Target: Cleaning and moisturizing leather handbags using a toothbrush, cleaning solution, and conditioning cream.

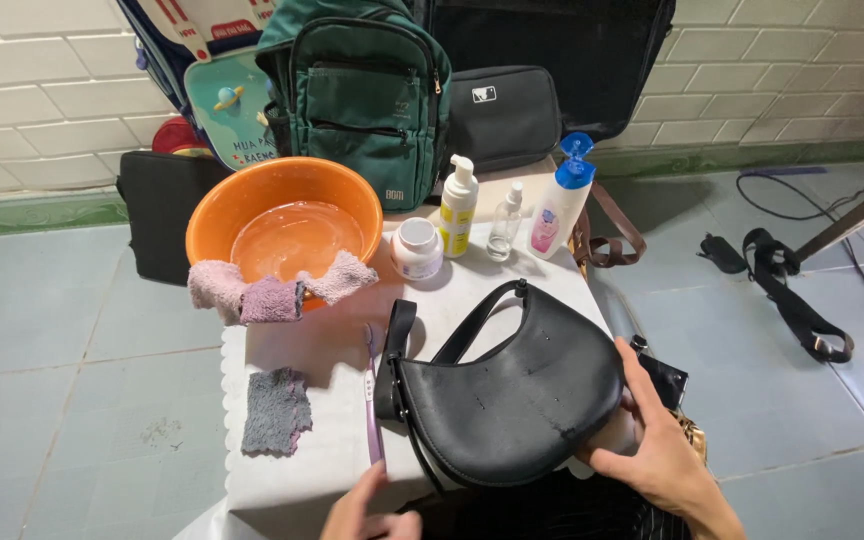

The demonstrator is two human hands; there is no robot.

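Black handbag (512,395) on table (302,470), right hand (657,450) fingers (640,378) touching its edge (lower right)

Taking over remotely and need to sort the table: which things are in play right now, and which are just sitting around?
In play:
- black handbag, right hand on its edge
- purple toothbrush, left hand nearest
- orange basin with water, pink cloths on its rim

Lying about:
- grey cloth
- white jar, three bottles
- green backpack
- black straps on the floor

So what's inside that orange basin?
The orange basin holds shallow clear water. Two pink cloths and a mauve one hang over its near rim. The rim and cloths hide the basin's near inside wall.
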